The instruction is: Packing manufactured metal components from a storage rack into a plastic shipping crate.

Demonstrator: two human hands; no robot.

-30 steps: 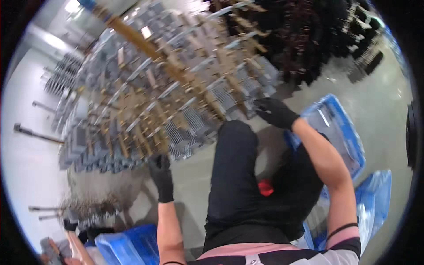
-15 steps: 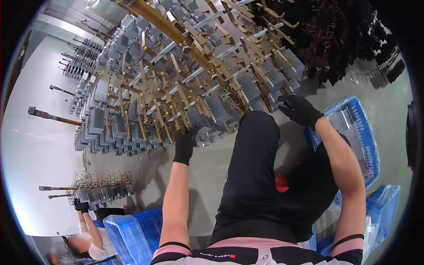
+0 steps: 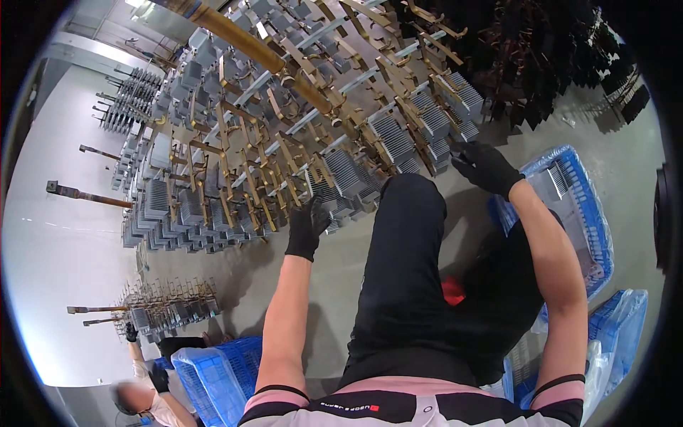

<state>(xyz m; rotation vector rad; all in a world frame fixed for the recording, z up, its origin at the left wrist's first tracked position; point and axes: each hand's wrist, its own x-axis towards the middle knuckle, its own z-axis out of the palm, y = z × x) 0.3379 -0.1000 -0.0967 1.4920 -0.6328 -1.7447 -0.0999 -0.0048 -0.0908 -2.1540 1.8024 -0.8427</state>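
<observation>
My left hand (image 3: 308, 228), in a black glove, is raised at the lower edge of the rack. Its fingers reach the bottom corner of a grey finned heat sink (image 3: 343, 173); whether they grip it is hard to make out. Farther right, my right hand (image 3: 485, 168), also black-gloved, has its fingers stretched out toward the rack's right end. Close to those fingertips hang other finned heat sinks (image 3: 430, 114). The fingers look apart, with nothing seen in them. Brass-coloured hooks (image 3: 249, 135) on the rack hold many such heat sinks in rows.
A thick brass-coloured bar (image 3: 235, 32) crosses the rack's top. Blue plastic-lined crates (image 3: 594, 220) stand at right, one holding heat sinks. Another blue crate (image 3: 213, 377) is at lower left, beside a person (image 3: 142, 398) at a smaller rack (image 3: 171, 313). Dark parts (image 3: 541, 64) hang at far right.
My left hand has moved slightly up and right, closer to the finned heat sink. My right hand has risen slightly. The co-worker has lowered one hand.
</observation>
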